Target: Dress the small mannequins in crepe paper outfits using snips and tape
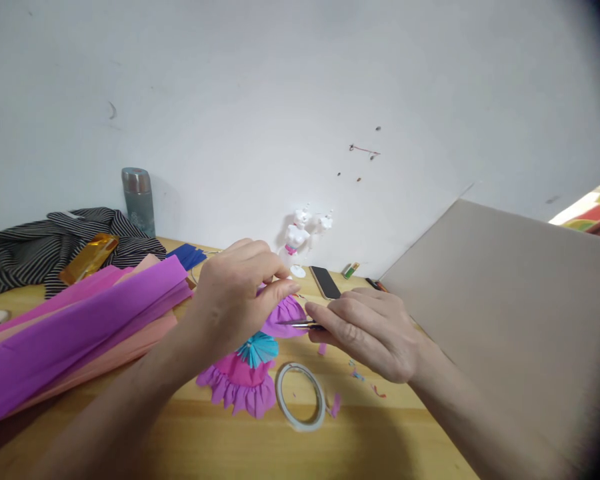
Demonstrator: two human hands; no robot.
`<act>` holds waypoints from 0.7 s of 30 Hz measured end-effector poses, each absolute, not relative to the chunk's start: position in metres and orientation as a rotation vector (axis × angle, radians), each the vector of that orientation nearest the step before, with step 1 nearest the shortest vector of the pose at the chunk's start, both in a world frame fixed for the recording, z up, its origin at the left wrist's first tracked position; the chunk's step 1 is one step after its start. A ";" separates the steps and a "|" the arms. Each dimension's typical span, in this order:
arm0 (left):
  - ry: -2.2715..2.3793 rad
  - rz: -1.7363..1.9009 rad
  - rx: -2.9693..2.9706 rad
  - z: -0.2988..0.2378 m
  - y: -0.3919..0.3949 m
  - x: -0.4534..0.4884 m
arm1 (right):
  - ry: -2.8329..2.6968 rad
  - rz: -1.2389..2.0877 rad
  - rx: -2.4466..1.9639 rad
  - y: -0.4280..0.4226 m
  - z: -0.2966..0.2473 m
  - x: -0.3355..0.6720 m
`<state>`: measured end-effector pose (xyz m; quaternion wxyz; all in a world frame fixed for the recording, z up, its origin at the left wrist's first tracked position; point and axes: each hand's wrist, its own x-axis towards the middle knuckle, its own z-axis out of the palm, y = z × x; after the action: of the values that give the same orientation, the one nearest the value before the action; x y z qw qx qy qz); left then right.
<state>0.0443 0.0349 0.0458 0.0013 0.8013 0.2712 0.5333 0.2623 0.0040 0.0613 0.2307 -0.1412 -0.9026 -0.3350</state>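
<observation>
My left hand (240, 287) pinches the upper edge of a gathered purple crepe paper piece (286, 313). In my right hand (367, 330) is a pair of scissors (300, 324), its blades pointing left and lying against the purple paper; the handles are hidden in my fingers. Below my left hand lies a pink paper piece with a purple ruffle (243, 393). A pleated blue paper piece (258, 350) rests just above it. Beside them lies a roll of tape (280, 400). Small purple scraps (335, 405) are scattered to its right.
Rolls of purple and peach crepe paper (90, 340) lie at left, before a striped cloth (25, 247) and a flask (139, 200). White figurines (296, 237), a phone (325, 283) and batteries (351, 270) are near the wall. A large pale panel (505, 307) stands at right.
</observation>
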 end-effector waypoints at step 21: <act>0.834 1.671 2.512 0.047 0.035 0.044 | -2.502 -0.942 -0.359 0.003 0.063 0.262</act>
<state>0.0444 0.0347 0.0467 0.0059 0.8026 0.2664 0.5338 0.2624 0.0032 0.0626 0.2201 -0.1299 -0.9048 -0.3406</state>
